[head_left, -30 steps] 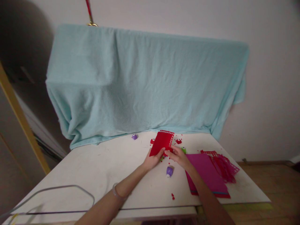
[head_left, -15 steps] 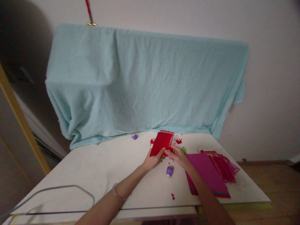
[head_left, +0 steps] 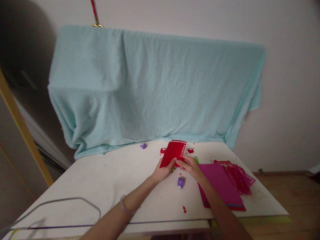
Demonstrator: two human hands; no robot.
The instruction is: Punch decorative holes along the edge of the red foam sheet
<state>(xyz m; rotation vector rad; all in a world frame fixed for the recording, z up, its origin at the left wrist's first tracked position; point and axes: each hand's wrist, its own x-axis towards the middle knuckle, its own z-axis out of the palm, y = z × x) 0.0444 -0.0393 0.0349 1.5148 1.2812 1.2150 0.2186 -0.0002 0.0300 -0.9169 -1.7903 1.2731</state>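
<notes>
A red sheet (head_left: 171,154) with rows of small punched holes along its top and right edges is held up over the table. My left hand (head_left: 163,171) grips its lower left part, thumb lying on the front. At the lower right edge, my right hand (head_left: 188,165) is closed on the sheet; whether a small tool is also within those fingers cannot be made out. Just below sits a purple paper punch (head_left: 180,182) with a white knob. A green punch (head_left: 196,160), partly hidden, lies beside my right hand. Tiny red paper bits (head_left: 184,209) are scattered about.
Farther back stand a purple punch (head_left: 143,145) and two red ones, left (head_left: 163,150) and right (head_left: 190,150). To the right lie a stack of magenta sheets (head_left: 220,183) and punched scraps (head_left: 238,178). A light blue cloth (head_left: 160,90) hangs behind. A grey cable (head_left: 67,199) curves at front left.
The red sheet has shifted very slightly down and right in my hands. Both hands keep nearly the same place and grip.
</notes>
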